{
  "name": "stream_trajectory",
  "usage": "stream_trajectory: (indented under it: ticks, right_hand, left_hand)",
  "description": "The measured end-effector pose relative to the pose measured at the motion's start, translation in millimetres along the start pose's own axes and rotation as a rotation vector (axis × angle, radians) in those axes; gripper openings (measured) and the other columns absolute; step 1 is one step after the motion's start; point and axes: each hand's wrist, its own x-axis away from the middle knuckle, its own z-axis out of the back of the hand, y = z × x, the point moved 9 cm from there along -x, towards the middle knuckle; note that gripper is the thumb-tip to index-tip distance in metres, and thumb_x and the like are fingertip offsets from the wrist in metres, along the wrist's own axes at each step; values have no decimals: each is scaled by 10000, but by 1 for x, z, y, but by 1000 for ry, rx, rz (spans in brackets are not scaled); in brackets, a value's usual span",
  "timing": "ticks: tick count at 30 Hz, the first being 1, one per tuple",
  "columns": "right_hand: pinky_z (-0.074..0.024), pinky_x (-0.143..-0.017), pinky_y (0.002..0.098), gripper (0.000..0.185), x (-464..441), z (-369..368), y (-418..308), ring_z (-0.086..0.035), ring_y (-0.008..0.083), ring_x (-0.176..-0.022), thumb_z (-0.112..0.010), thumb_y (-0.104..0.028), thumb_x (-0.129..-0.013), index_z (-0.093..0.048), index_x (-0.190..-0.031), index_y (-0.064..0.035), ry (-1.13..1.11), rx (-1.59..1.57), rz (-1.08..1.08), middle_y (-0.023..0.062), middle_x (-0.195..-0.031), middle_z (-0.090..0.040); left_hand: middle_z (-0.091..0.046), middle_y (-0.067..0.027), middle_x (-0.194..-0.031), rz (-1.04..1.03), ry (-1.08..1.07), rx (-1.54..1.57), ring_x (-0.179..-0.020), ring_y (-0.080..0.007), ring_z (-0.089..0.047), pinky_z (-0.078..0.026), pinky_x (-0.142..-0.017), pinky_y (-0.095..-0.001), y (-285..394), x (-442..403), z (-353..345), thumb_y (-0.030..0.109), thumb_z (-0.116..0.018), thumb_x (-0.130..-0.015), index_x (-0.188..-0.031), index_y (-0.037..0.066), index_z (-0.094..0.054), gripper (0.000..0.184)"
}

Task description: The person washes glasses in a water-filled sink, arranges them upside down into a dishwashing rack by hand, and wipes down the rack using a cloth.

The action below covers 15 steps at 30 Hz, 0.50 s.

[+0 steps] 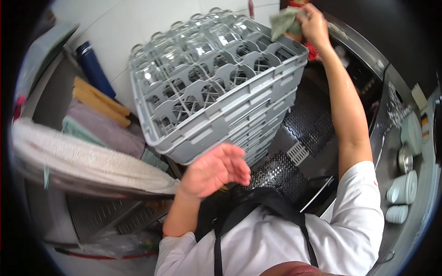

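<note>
Nearest to us, here's our left hand (214,170), palm bared, fingers loosely curled with a wide gap to the thumb, and nothing in it! It sits in front of the stacked grey racks (225,108); whether it brushes them, we can't tell. Up over the top rim we go, past upturned glasses (200,48), and out at full stretch there's our right hand (314,25), fingers closed in a pinch on the greenish cloth (283,22). The cloth spreads from the fingertips toward the glasses, by the top rack's far right corner; contact with the rim we can't make out. How should it handle? Light, soft and limp, we reckon, nothing to break, though damp or dry we can't say. A bunched edge gives us the best grip, and beyond the pinch we'd expect it to flop freely.
</note>
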Motion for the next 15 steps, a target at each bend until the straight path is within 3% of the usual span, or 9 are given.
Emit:
stream_trajectory:
  ticks: [2, 4, 6, 7, 9, 10, 13, 15]
  right_hand:
    - [-462, -753, 310, 106, -16, 59, -28, -533, 161, -782, -585, -105, -976, -626, -1002, -11, 152, -185, 3, 87, -826, -612]
    - [-453, -739, 292, 203, -16, 119, -39, -526, 125, -788, -508, -168, -1021, -613, -1012, 6, 241, -137, 66, 54, -837, -609]
    - [-441, -720, 283, 257, 20, 154, -35, -513, 110, -779, -503, -209, -1035, -618, -993, 17, 402, -381, -113, 34, -851, -600]
    - [-429, -709, 276, 321, 45, 162, -64, -501, 99, -771, -513, -274, -1049, -626, -978, 18, 452, -252, -34, 24, -867, -597]
    - [-462, -706, 415, 176, 114, 154, -40, -637, 329, -816, -598, -145, -964, -632, -1019, 19, 287, -6, -223, 148, -879, -664]
    - [-487, -798, 438, 203, 153, 132, -56, -635, 365, -934, -540, -79, -967, -645, -1108, 20, 93, 703, 133, 177, -1021, -673]
    - [-398, -1010, 442, 350, 247, 56, -30, -535, 395, -1172, -529, -59, -931, -550, -1267, 37, -28, 497, 14, 228, -1266, -563]
    - [-338, -1152, 444, 476, 299, -10, -72, -469, 415, -1330, -522, -46, -908, -487, -1373, 47, -64, 206, -8, 263, -1429, -490]
  left_hand:
    - [-636, -151, -1178, 176, 51, -160, -1084, -255, -632, -492, -976, -408, -45, 4, 36, 216, -533, -1028, -1362, -12, -454, 412]
    - [-634, -139, -1178, 330, 123, -309, -1094, -227, -625, -491, -974, -379, -85, 1, 75, 204, -558, -1021, -1350, -12, -466, 404]
    - [-630, -142, -1186, 422, 236, -472, -1113, -216, -620, -495, -976, -367, -114, -7, 108, 191, -585, -1009, -1328, -18, -486, 394]
    - [-623, -117, -1202, 438, 240, -518, -1153, -183, -591, -473, -997, -334, -118, -13, 113, 184, -607, -1000, -1329, -5, -491, 396]
    - [-617, -115, -1219, 402, 169, -555, -1170, -182, -583, -461, -1011, -328, -112, -21, 109, 140, -624, -982, -1328, -2, -494, 397]
    - [-614, -115, -1228, 382, 139, -570, -1179, -182, -578, -454, -1018, -325, -109, -24, 104, 119, -633, -973, -1328, -1, -495, 399]
    - [-636, -137, -1189, 239, 18, -675, -1126, -223, -618, -482, -994, -351, -56, -40, 51, 77, -690, -919, -1317, -9, -507, 446]
    - [-650, -171, -1146, 43, -138, -893, -1070, -279, -643, -507, -959, -395, -15, -48, 17, 89, -728, -888, -1288, -12, -522, 461]
